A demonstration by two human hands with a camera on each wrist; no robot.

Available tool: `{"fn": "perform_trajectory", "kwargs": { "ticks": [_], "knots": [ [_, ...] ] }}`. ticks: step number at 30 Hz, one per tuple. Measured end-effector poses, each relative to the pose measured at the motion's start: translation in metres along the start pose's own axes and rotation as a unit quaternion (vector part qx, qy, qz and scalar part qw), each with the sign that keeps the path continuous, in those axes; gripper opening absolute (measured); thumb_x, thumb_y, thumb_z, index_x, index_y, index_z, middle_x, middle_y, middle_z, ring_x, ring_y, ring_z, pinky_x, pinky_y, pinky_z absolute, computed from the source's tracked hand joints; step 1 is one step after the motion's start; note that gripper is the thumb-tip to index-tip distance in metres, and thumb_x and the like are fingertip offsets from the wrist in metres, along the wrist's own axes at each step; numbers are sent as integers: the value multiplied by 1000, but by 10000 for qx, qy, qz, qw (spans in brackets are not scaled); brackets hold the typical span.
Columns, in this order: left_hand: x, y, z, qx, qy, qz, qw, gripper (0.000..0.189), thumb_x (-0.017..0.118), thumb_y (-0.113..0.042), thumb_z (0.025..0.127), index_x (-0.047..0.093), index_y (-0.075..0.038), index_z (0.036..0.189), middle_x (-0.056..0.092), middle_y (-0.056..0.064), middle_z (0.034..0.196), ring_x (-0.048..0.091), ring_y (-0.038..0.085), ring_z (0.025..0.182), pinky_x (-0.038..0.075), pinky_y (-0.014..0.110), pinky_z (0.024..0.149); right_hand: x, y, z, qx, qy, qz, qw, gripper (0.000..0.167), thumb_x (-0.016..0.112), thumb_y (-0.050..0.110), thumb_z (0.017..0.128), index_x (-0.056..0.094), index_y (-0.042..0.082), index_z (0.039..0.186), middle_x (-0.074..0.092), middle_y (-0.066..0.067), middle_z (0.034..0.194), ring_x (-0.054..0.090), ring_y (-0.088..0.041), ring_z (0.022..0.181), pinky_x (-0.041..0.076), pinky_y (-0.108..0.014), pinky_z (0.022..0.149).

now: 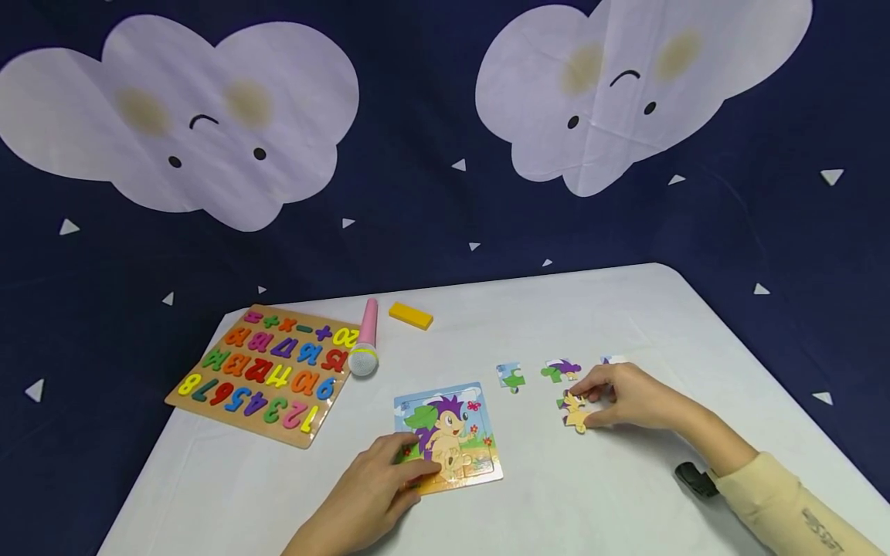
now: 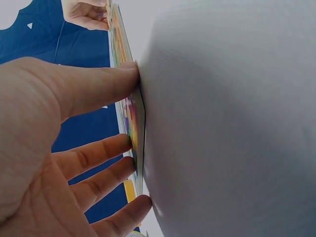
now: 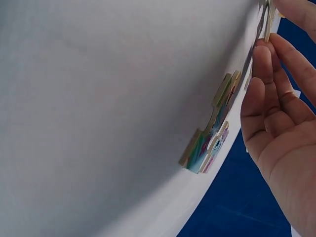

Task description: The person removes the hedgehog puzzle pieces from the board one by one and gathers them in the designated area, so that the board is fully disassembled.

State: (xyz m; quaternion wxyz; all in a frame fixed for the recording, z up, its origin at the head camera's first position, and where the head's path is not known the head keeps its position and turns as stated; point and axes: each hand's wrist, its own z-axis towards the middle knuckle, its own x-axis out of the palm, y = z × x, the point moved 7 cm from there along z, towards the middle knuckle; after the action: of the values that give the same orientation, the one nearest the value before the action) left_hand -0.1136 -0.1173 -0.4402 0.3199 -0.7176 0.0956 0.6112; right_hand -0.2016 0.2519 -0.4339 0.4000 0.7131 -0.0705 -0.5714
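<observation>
A square hedgehog jigsaw puzzle board [image 1: 480, 432] lies on the table in front of me. My left hand [image 1: 378, 483] rests on its lower left part, its fingers spread and fairly straight; the left wrist view shows the thumb [image 2: 106, 84] at the board's edge. Right of the board, my right hand [image 1: 636, 398] pinches a cream and yellow puzzle piece [image 1: 575, 417] between thumb and fingers, low over the table. Beyond it lie a blue and green piece [image 1: 511, 377] and a purple and green piece [image 1: 560, 371]. Another piece [image 1: 608, 359] is partly hidden behind the right hand.
A wooden number board [image 1: 243, 363] lies at the left, with a pink toy microphone [image 1: 368, 336] against its right edge. A yellow block [image 1: 411, 315] sits near the back edge. By the right sleeve is a black object [image 1: 695, 479]. A dark cloud-print cloth [image 1: 417, 154] hangs behind.
</observation>
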Motion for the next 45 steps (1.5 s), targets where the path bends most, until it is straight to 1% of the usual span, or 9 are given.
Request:
{"fn": "perform_trajectory", "kwargs": {
  "ticks": [7,10,19,23,30,34,41,43,45],
  "knots": [
    [1,1,0,0,17,-20,10000,37,77,-29,101,72,-41,136,58,5,152,59,30,136,54,58,110,2,5,0,-67,30,-271,9996,44,96,26,80,81,14,119,73,10,105,61,-5,93,54,-24,82],
    [1,1,0,-26,28,-41,10000,37,77,-30,101,72,-41,136,58,5,152,58,30,136,54,58,110,1,6,-1,-57,0,-352,9994,44,96,26,79,81,14,119,74,11,106,61,-5,93,55,-25,84],
    [0,1,0,-44,31,-36,10000,37,77,-30,100,72,-41,136,58,5,152,58,29,136,54,58,110,0,8,-2,-208,-108,-511,9984,43,97,24,78,81,14,118,73,11,103,60,-4,92,54,-26,81],
    [0,1,0,-33,29,4,10000,37,77,-30,100,72,-41,136,58,5,152,58,29,135,55,57,109,0,7,-2,-201,-160,-568,9981,43,97,22,78,81,15,117,72,11,102,60,-3,91,53,-25,80],
    [0,1,-1,-30,26,7,10000,37,77,-29,100,73,-40,136,59,5,152,59,29,136,55,58,109,0,9,-1,-245,-112,-683,9973,44,97,22,77,81,12,116,73,10,104,61,-5,91,56,-25,81],
    [-1,0,-1,-11,18,32,10000,37,78,-29,100,73,-40,135,59,6,151,59,29,136,55,57,109,-1,10,0,-172,-66,-719,9972,45,98,23,76,81,12,116,72,10,102,62,-5,91,57,-26,82],
    [-2,1,0,1,10,55,10000,37,79,-32,99,74,-39,134,60,5,149,60,29,134,56,57,107,-5,16,4,-199,-203,-853,9959,46,96,30,80,80,8,117,70,10,95,61,-4,87,56,-25,78],
    [-3,2,0,20,-55,45,10000,37,80,-32,98,74,-38,134,62,5,148,60,29,134,55,58,106,-6,21,6,-207,-234,-836,9960,46,95,32,82,80,7,117,69,10,93,60,-4,86,55,-26,77],
    [-6,3,1,45,-189,39,9998,38,82,-32,97,74,-36,133,63,4,146,61,27,133,56,57,104,-6,28,10,-241,-226,-799,9963,45,93,33,84,80,6,118,68,9,92,60,-5,85,54,-27,76]
  ]
}}
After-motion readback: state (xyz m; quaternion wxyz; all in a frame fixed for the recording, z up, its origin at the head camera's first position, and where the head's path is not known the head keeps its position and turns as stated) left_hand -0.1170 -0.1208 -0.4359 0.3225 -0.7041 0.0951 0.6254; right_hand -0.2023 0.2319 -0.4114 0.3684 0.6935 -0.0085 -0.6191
